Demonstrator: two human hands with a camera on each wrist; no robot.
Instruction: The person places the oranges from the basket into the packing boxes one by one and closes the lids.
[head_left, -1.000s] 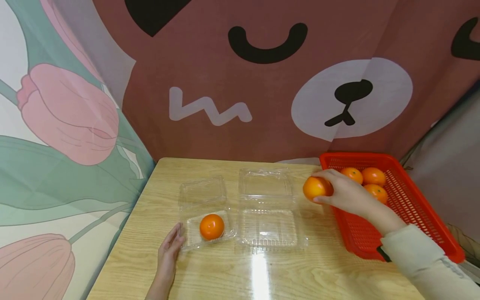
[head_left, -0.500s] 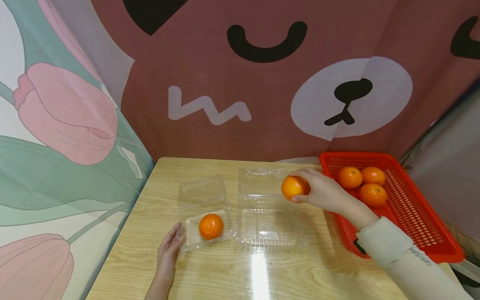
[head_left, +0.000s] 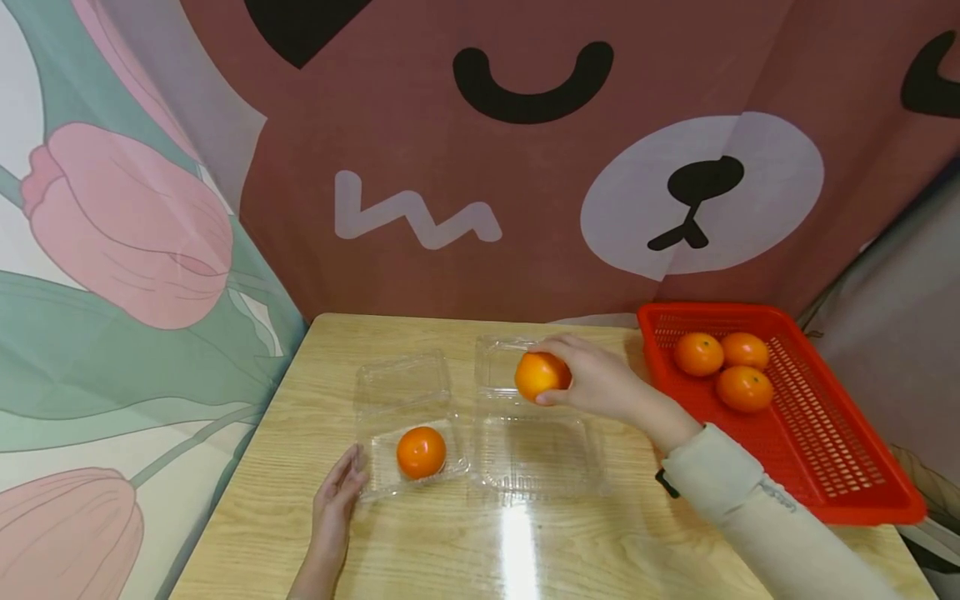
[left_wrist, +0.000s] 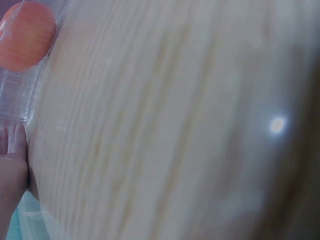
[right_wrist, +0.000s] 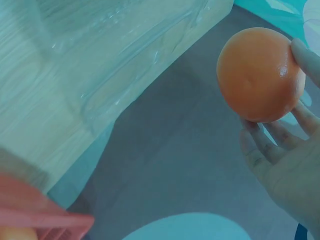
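Note:
My right hand point(head_left: 600, 383) grips an orange point(head_left: 542, 377) between thumb and fingers, held in the air above the right clear plastic clamshell box point(head_left: 536, 454). In the right wrist view the same orange point(right_wrist: 260, 75) shows whole, fingers beneath it and thumb at its side. A second orange point(head_left: 421, 452) sits in the base of the left clear clamshell box point(head_left: 405, 387), whose lid lies folded back. At that box's left edge rests my left hand point(head_left: 337, 500), fingers fairly straight. The left wrist view shows the fingers point(left_wrist: 19, 142) beside the box's edge.
A red plastic basket point(head_left: 832, 417) at the right holds several oranges point(head_left: 744, 389) in its far left part. The wooden table point(head_left: 420, 542) meets a printed cloth backdrop point(head_left: 420, 275) at its far edge.
The right hand has carried its orange leftward from beside the red basket to over the right clamshell box. My left hand has stayed by the left box.

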